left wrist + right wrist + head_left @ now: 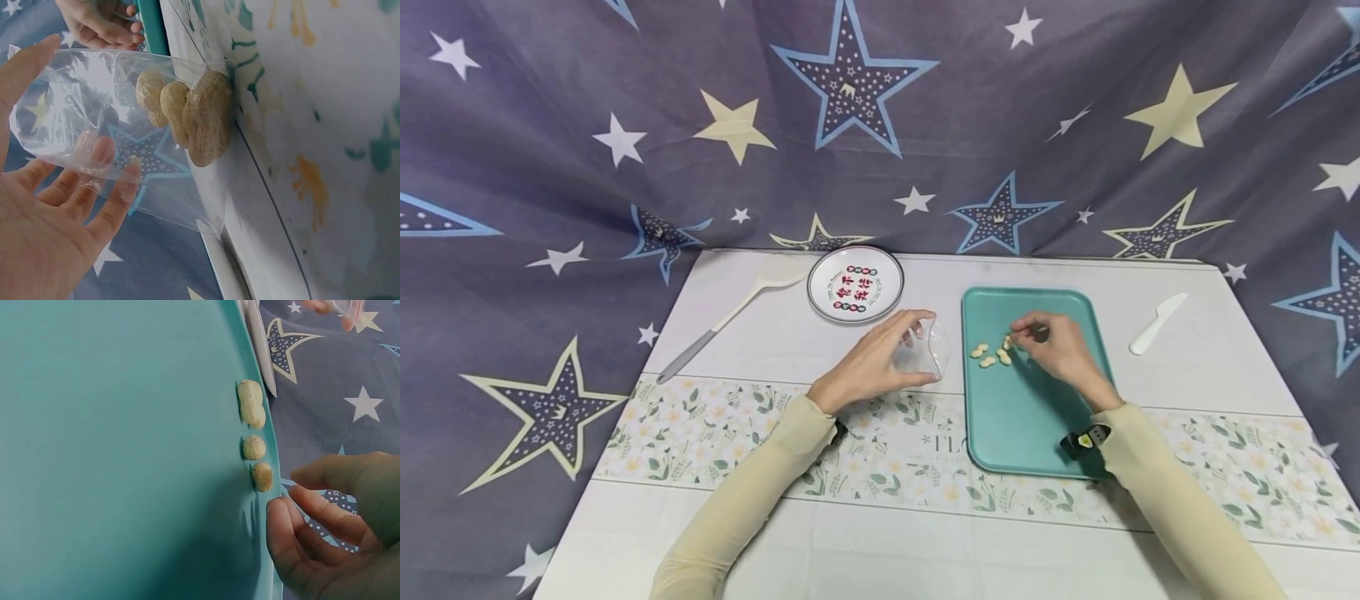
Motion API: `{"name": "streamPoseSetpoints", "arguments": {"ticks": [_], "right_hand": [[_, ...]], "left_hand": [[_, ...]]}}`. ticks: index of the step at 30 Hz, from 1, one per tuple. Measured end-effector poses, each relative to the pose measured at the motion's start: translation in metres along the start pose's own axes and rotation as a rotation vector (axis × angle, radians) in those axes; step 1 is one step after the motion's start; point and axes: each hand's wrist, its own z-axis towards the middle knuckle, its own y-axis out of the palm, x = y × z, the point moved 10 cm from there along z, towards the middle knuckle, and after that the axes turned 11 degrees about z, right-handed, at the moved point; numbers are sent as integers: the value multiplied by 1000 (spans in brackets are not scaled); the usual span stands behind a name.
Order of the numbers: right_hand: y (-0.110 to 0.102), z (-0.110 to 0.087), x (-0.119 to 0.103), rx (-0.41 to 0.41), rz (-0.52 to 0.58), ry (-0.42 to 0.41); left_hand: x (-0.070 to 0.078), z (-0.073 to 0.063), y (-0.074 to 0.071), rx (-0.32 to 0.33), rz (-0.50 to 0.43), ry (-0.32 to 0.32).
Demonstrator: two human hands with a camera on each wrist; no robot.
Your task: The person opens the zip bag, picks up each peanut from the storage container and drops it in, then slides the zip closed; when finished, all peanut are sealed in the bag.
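My left hand (pixel 880 358) holds a clear plastic zip bag (pixel 916 350) left of the tray, its thumb and fingers spread about the bag's mouth. Several unshelled peanuts (pixel 209 119) lie at the bottom of this bag in the left wrist view. Over the teal tray (pixel 1037 425), my right hand (pixel 1054 343) is lowered with its fingertips beside several loose peanuts (pixel 988 362). From the right wrist, its thumb and fingers (pixel 281 525) look bent and slightly apart near a peanut (pixel 262 477), with nothing visible between them.
A round white plate (pixel 856 285) with red lettering sits behind my left hand. To its left lies a long-handled ladle (pixel 730 315) with a grey grip. A white knife (pixel 1157 323) lies right of the tray. Star-printed cloth (pixel 880 200) hangs behind the table.
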Motion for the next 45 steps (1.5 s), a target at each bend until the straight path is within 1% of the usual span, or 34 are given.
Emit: {"name": "streamPoseSetpoints", "arguments": {"ticks": [11, 18, 32, 38, 45], "right_hand": [[8, 5, -2, -6, -68, -18], [13, 5, 3, -21, -101, -11], [9, 6, 4, -1, -143, -25], [7, 6, 4, 19, -145, -44], [4, 2, -1, 42, -140, -60]], "left_hand": [[-3, 0, 0, 0, -1, 1], [-1, 0, 4, -12, -11, 15], [0, 0, 3, -10, 23, 6], [0, 1, 4, -13, 14, 3], [0, 1, 5, -23, 4, 7]]}}
